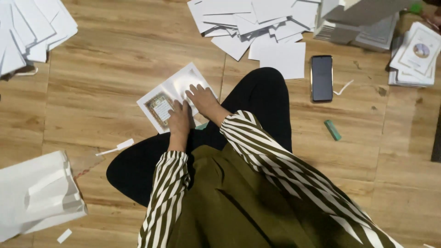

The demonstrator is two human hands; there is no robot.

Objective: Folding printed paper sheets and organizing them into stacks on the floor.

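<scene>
Glossy printed sheet (172,94) flat on the wooden floor (92,92) under both hands' spread, flattened fingers (193,92), nothing gripped.

Wooden floor (115,55) with scattered white sheets (257,23), booklet (172,94), phone (321,78), green stick (332,130).

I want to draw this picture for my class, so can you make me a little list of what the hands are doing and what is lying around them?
Place: wooden floor, seen from above
Left hand: pressed flat on a glossy card with a gold-framed design
Right hand: flat on the same card
Clothing: striped sleeves, olive top, black trousers
Behind the card: loose white sheets
Right side: dark phone, small green stick, stack of printed cards
Left side: white paper piles
</scene>
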